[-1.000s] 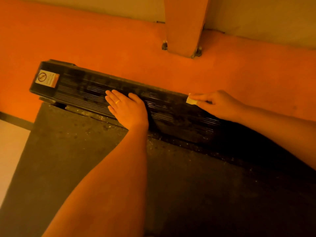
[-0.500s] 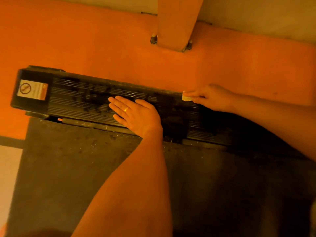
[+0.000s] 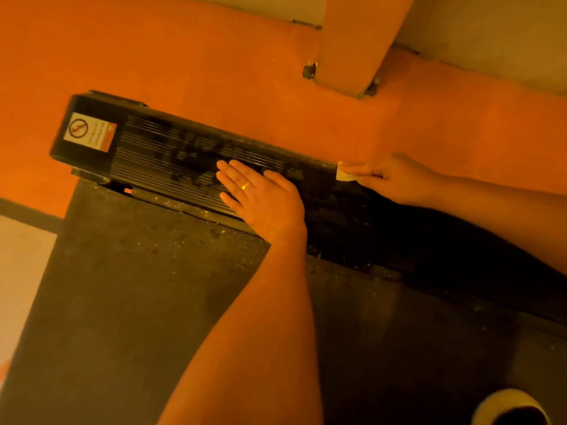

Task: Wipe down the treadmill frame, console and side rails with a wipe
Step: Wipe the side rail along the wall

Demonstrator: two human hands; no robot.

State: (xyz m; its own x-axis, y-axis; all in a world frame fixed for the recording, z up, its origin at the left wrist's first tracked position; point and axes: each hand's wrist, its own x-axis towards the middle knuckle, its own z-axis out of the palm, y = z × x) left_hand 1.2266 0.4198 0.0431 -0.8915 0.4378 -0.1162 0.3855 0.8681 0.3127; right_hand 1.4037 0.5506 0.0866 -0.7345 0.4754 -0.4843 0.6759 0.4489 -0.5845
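Side-rail wiping, seen from the head camera. The ribbed black side rail (image 3: 159, 148) of the treadmill runs from the end cap with its warning label (image 3: 90, 131) at upper left toward the lower right. It lies between the dusty running belt (image 3: 138, 302) and the orange floor (image 3: 214, 56).

The left hand (image 3: 264, 194) lies flat on the rail's ribs with its fingers straight and together. A ring (image 3: 245, 186) is visible. It holds nothing and probably serves as a brace.

The right hand (image 3: 395, 179) rests at the rail's far edge. Its grip is closed to a pinch, with thumb and fingertips clamping a small folded wipe (image 3: 345, 174). The wipe's free corner touches the rail's outer lip.

Darker blotches on the ribs near the left hand may be damp streaks, but this cannot be confirmed.

To do the step well:
- Draw the wipe along the grooves, not across them, so that dust leaves the channels.
- Press with more of the wipe's face than the pinched corner offers.
- Refold it to a clean side once it is soiled.
- Carry the stroke as far as the end cap.

A bolted post (image 3: 359, 41) stands on the floor beyond the rail. A shoe toe (image 3: 512, 407) shows at lower right.
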